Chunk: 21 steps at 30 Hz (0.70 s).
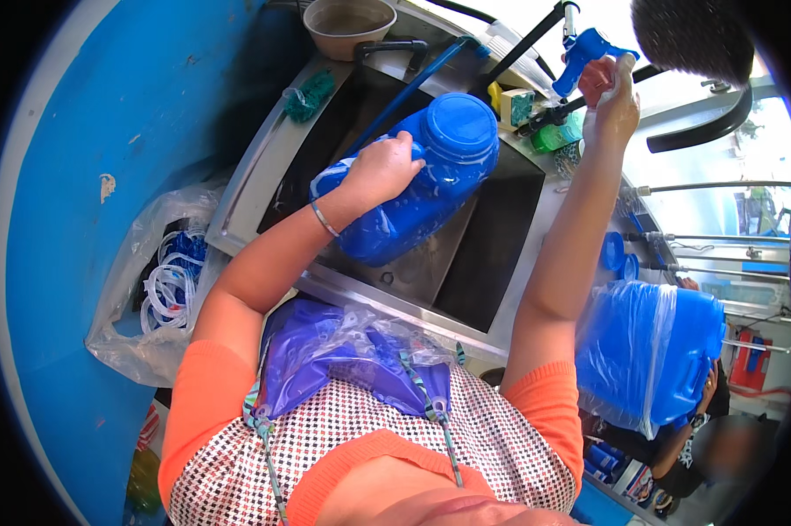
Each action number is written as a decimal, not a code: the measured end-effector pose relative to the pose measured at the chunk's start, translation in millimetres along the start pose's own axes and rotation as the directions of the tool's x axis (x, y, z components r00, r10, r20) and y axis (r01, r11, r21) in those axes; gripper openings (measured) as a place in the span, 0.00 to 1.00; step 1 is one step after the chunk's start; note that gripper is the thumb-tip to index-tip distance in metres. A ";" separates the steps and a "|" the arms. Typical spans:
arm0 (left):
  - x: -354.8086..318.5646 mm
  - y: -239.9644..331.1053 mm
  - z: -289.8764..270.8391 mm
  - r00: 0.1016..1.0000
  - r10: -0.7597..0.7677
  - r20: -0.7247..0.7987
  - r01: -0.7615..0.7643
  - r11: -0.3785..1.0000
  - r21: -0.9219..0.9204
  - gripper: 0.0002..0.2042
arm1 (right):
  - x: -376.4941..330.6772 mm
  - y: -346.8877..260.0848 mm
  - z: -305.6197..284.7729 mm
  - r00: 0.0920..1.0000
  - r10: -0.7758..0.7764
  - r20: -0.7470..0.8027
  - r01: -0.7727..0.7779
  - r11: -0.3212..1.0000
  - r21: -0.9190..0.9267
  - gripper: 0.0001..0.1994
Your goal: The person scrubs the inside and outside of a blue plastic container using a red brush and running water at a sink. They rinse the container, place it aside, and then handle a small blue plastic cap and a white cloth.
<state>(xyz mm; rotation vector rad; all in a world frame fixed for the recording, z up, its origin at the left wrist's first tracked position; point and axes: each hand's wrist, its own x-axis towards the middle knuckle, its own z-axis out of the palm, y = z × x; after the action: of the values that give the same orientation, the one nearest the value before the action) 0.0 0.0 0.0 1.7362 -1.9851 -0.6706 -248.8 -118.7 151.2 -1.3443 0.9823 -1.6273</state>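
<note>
My left hand (384,171) is closed round the handle of a large blue plastic jug (404,206). The jug leans over the steel sink (518,232), its round blue lid on and white suds on its sides. At the upper right, my raised right hand (617,101), wet with suds, has its fingers curled at the lever of a blue tap (581,60). Part of that grip is hidden from me. A blue stick-like tool (413,83) slants across the sink behind the jug.
A green scouring pad (309,96) and a pale bowl (350,19) sit on the sink's far left rim. Behind the jug is a sponge (518,107). At the right stands a plastic-wrapped blue container (645,351); at the left hangs a clear bag (154,289). Another person (720,447) is at the lower right.
</note>
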 end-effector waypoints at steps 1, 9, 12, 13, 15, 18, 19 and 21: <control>0.7 2.5 5.8 1.000 0.030 -0.004 -0.030 1.000 0.000 0.19 | -8.0 9.9 -3.9 0.999 0.009 -0.037 -0.003 0.990 0.140 0.29; -2.5 3.2 5.6 0.983 0.181 0.028 -0.180 0.983 -0.020 0.17 | -130.8 94.6 21.6 0.724 0.616 0.310 -0.624 0.395 0.674 0.11; -2.0 8.5 8.7 0.984 0.172 0.043 -0.170 0.985 -0.040 0.17 | -143.4 86.5 18.1 0.738 0.642 0.208 -0.610 0.502 0.613 0.12; -3.8 11.0 10.6 0.984 0.167 0.055 -0.164 0.985 -0.052 0.17 | -146.4 80.6 15.0 0.731 0.665 0.152 -0.645 0.602 0.471 0.12; -5.0 12.7 10.3 0.981 0.184 0.057 -0.181 0.982 -0.048 0.16 | -145.4 76.9 16.5 0.748 0.661 0.054 -0.646 0.708 0.285 0.12; -7.6 17.7 12.7 0.975 0.208 0.077 -0.206 0.978 -0.041 0.16 | -131.2 72.9 7.9 0.800 0.513 0.310 -0.600 0.687 0.410 0.13; -7.7 19.7 13.6 0.972 0.219 0.084 -0.218 0.976 -0.028 0.16 | -128.8 77.2 9.4 0.846 0.413 0.337 -0.532 0.690 0.491 0.12; -8.3 22.6 15.2 0.966 0.238 0.099 -0.238 0.971 -0.013 0.17 | -119.5 90.2 18.8 0.911 0.181 0.371 -0.395 0.646 0.653 0.12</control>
<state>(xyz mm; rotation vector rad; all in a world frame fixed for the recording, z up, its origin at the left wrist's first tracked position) -25.8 11.9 1.6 1.4553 -2.2147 -0.6862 -206.7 -45.2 26.4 -0.7690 0.2850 -1.3057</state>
